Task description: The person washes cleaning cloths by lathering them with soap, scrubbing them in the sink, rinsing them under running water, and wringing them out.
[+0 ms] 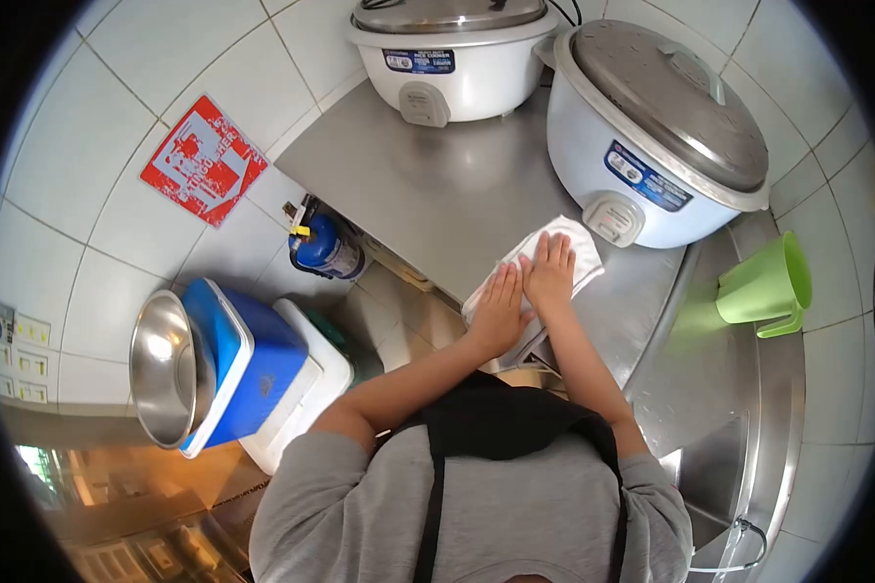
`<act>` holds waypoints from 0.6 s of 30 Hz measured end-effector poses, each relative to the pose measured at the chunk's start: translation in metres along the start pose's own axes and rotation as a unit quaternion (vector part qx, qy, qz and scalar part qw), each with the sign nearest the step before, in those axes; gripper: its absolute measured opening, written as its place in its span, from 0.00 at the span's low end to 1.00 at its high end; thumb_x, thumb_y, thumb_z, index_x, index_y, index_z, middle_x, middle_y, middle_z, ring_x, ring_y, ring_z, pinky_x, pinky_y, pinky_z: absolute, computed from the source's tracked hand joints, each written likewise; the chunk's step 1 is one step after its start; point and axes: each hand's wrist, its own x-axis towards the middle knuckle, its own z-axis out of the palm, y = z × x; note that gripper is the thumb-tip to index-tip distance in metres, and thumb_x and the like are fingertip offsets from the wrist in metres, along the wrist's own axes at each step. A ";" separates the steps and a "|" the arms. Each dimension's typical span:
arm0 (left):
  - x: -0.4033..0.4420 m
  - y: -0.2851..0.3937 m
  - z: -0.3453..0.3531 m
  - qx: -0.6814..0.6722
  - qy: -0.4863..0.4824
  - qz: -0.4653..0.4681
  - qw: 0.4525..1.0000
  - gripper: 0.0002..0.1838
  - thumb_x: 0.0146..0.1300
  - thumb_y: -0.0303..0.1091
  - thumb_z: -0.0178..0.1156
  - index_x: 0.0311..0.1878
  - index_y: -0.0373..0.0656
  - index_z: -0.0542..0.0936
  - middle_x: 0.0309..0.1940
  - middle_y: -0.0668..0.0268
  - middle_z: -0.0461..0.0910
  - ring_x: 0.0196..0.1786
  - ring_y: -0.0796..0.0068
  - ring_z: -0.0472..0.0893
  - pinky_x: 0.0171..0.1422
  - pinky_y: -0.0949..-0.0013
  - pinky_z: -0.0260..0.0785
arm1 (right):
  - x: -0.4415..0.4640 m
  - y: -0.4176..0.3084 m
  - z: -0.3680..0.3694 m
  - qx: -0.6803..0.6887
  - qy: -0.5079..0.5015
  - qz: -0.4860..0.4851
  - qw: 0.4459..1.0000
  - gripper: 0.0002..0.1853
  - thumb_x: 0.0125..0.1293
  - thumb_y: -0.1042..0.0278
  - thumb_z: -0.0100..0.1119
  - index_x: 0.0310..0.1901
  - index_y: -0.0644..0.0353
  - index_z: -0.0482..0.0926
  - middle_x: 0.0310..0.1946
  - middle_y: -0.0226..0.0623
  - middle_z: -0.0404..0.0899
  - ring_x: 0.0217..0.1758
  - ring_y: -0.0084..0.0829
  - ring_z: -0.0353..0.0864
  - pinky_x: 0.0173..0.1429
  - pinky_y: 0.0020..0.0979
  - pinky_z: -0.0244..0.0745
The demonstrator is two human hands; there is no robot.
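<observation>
A folded white cloth (585, 255) lies on the steel counter (437, 185), close to its front edge. Both of my hands rest flat on it, side by side and nearly touching. My left hand (500, 309) presses on the nearer left part, fingers stretched out. On the farther right part lies my right hand (551, 275), its fingers also extended. Just beyond the cloth stands a large rice cooker (603, 146) with a metal lid. The cloth's underside is hidden.
Another rice cooker (476, 73) stands at the back. A green jug (763, 282) is at the right, near the sink (715, 476). On the left are a blue gas cylinder (329, 248), a blue cooler box (258, 360) and a steel bowl (163, 364).
</observation>
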 end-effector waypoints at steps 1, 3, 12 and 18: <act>0.010 -0.006 0.001 0.015 0.012 -0.011 1.000 0.35 0.57 0.45 0.49 0.60 0.27 0.56 0.61 0.45 0.55 0.66 0.49 0.50 0.69 0.56 0.40 | 0.017 -0.002 0.012 0.007 -0.026 0.003 1.000 0.34 0.62 0.46 0.40 0.60 0.67 0.56 0.60 0.57 0.55 0.66 0.51 0.50 0.66 0.47 0.43; 0.039 -0.038 0.012 0.054 0.024 -0.035 0.998 0.38 0.56 0.49 0.49 0.60 0.27 0.55 0.61 0.45 0.54 0.66 0.48 0.50 0.69 0.53 0.39 | 0.058 -0.007 0.038 0.005 -0.032 0.000 0.999 0.34 0.62 0.44 0.38 0.61 0.64 0.56 0.62 0.55 0.53 0.67 0.50 0.47 0.67 0.47 0.39; 0.086 -0.232 -0.070 0.110 0.021 -0.140 0.984 0.41 0.57 0.56 0.45 0.62 0.29 0.52 0.64 0.46 0.50 0.68 0.50 0.46 0.69 0.52 0.35 | 0.207 -0.175 0.130 0.019 -0.117 -0.070 0.990 0.34 0.60 0.37 0.33 0.64 0.49 0.55 0.65 0.49 0.47 0.70 0.48 0.38 0.68 0.49 0.26; 0.090 -0.386 -0.138 0.171 0.022 -0.173 0.970 0.42 0.58 0.58 0.43 0.63 0.30 0.51 0.64 0.46 0.50 0.68 0.51 0.47 0.69 0.53 0.35 | 0.285 -0.315 0.197 0.067 -0.098 -0.128 0.985 0.34 0.60 0.37 0.34 0.64 0.49 0.56 0.65 0.51 0.46 0.70 0.49 0.37 0.68 0.51 0.26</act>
